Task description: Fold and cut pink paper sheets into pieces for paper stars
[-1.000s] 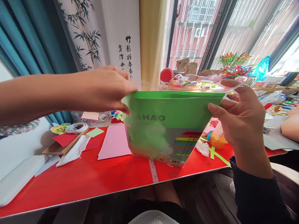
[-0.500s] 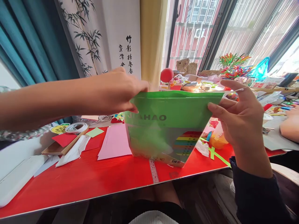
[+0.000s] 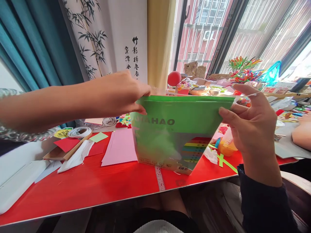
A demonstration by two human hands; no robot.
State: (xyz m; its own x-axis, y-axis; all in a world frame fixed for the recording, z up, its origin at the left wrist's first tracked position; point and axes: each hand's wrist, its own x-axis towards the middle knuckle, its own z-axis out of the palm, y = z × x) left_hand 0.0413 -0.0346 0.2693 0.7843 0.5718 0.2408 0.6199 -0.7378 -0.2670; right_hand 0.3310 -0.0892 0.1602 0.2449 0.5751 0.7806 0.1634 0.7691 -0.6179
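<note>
A green packet [image 3: 167,129] in shiny, see-through plastic stands upright at the table's front, its lower edge down at the red surface. Dark capital letters, a stack of coloured bands and a barcode show on its face. Over its top left corner, my left hand [image 3: 121,92] is closed, thumb in front and fingers behind the edge. My right hand [image 3: 252,123] pinches the top right corner between thumb and fingers, with its index finger raised and a clear strip of plastic beside it. What is inside the packet cannot be made out.
Pink paper sheets [image 3: 119,148] lie left of the packet, and a cardboard tray [image 3: 69,149] holds red paper farther left. A ruler [image 3: 159,178] reaches the front edge. Another person's arm [image 3: 302,132] rests at the right, by a grey board [image 3: 289,147].
My left hand has shifted right along the packet's top edge, mostly in the first half second. The packet and my right hand have stayed nearly in place.
</note>
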